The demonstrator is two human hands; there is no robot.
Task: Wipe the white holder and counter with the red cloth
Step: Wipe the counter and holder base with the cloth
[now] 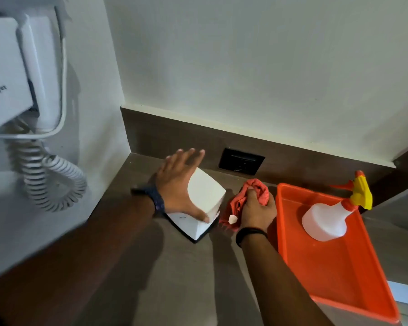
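The white holder (206,196), a box with a dark base, stands on the brown counter (179,274) near the corner. My left hand (177,184) lies over its left side, thumb on the near face, fingers spread toward the wall. Just right of the holder, my right hand (257,211) is closed on the bunched red cloth (254,189), which touches the counter beside the holder.
An orange tray (339,274) with a white spray bottle (325,220), yellow and orange trigger, sits at the right. A black wall socket (242,161) is in the backsplash. A white wall hair dryer (17,76) with a coiled cord (52,180) hangs at the left.
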